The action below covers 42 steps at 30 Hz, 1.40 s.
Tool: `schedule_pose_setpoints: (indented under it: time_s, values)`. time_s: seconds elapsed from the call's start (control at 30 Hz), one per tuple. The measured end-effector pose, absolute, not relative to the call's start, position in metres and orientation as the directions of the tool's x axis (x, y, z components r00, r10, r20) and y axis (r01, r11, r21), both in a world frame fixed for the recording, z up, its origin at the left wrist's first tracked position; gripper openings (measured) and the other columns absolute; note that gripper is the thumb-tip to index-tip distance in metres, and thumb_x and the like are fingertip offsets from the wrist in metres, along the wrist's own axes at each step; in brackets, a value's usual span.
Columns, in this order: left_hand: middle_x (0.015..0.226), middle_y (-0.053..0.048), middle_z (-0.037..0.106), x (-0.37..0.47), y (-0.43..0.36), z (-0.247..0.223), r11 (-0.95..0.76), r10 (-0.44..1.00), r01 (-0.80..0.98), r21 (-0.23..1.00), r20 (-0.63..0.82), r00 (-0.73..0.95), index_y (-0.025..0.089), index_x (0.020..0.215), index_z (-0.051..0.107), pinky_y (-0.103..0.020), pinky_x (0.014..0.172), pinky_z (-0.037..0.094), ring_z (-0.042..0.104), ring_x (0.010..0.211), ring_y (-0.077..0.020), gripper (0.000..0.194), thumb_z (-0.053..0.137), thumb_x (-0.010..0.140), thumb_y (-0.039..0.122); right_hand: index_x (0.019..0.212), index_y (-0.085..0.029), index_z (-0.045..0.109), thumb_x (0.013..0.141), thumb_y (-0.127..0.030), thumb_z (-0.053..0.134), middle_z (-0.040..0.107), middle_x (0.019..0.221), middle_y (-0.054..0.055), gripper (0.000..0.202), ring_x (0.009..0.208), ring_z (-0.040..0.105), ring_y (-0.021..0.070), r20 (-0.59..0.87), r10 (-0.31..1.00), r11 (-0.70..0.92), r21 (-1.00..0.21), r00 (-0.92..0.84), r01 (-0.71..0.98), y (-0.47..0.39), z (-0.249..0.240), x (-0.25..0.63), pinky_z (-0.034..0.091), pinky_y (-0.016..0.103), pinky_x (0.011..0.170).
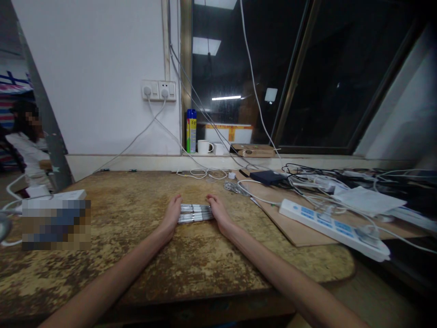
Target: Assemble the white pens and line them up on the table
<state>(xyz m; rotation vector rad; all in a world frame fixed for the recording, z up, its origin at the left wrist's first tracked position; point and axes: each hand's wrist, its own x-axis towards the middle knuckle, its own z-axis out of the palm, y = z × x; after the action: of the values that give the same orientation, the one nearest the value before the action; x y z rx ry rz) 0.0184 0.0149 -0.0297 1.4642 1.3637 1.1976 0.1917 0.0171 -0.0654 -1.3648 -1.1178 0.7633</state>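
Several white and grey pens [195,213] lie side by side in a row on the worn wooden table, between my two hands. My left hand [172,215] is cupped against their left ends, its fingers partly hidden behind the row. At the right ends, my right hand [219,213] grips from the other side, with the thumb side facing up. The pens' tips and exact kind are too small to make out.
A white power strip [334,230] with plugs and tangled cables lies on a board at right. Left stands another white strip [64,198]. The sill holds a spray can [191,131], a mug [204,146] and a cardboard box [254,151]. A person [29,141] is at far left.
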Motion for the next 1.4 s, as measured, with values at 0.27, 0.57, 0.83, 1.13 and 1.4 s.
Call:
schedule_pose_setpoints:
  time_s: [0.27,0.57,0.83,1.13,1.4]
  values:
    - [0.141,-0.016,0.060,0.027,0.050,-0.031,-0.139,0.989,0.318,0.938,0.149,-0.005,0.014,0.128,0.056,-0.036,0.107,0.042,0.055,0.130,-0.0271,0.042,0.037,0.096,0.033,0.118,-0.018,0.066,0.086,-0.026,0.046,0.068,0.126,0.012,0.039,0.119,0.060,0.0242,0.179,0.910,0.102,-0.971,0.373,0.217,0.050,-0.062,0.197,0.043,0.036,0.106]
    - [0.143,-0.017,0.059,0.031,0.052,-0.032,-0.107,0.993,0.308,0.945,0.116,-0.010,0.011,0.131,0.054,-0.035,0.107,0.041,0.056,0.130,-0.0264,0.044,0.036,0.096,0.029,0.119,-0.019,0.065,0.087,-0.029,0.046,0.068,0.126,0.012,0.039,0.121,0.060,0.0247,0.216,0.913,0.133,-0.959,0.345,0.250,0.059,-0.069,0.202,0.045,0.035,0.104]
    - [0.138,-0.016,0.062,0.032,0.048,-0.027,-0.109,0.993,0.305,0.946,0.117,-0.007,0.012,0.129,0.056,-0.035,0.105,0.043,0.058,0.126,-0.0264,0.042,0.035,0.096,0.029,0.120,-0.017,0.065,0.086,-0.027,0.046,0.068,0.127,0.013,0.040,0.120,0.061,0.0240,0.219,0.907,0.134,-0.960,0.359,0.247,0.063,-0.070,0.200,0.045,0.034,0.104]
    - [0.130,-0.015,0.067,0.028,0.046,-0.027,-0.124,0.990,0.295,0.947,0.139,-0.029,0.013,0.119,0.061,-0.035,0.105,0.043,0.059,0.123,-0.0270,0.036,0.039,0.095,0.029,0.117,-0.018,0.067,0.083,-0.025,0.049,0.070,0.124,0.011,0.039,0.119,0.061,0.0245,0.222,0.895,0.154,-0.968,0.388,0.199,0.064,-0.071,0.199,0.043,0.036,0.106]
    - [0.129,-0.016,0.066,0.020,0.058,-0.033,-0.197,0.964,0.307,0.931,0.241,-0.114,0.013,0.115,0.061,-0.037,0.106,0.043,0.061,0.120,-0.0265,0.033,0.042,0.093,0.027,0.107,-0.019,0.067,0.080,-0.032,0.049,0.071,0.115,0.010,0.035,0.109,0.063,0.0246,0.284,0.892,0.234,-0.956,0.351,0.178,0.068,-0.077,0.214,0.048,0.037,0.097]
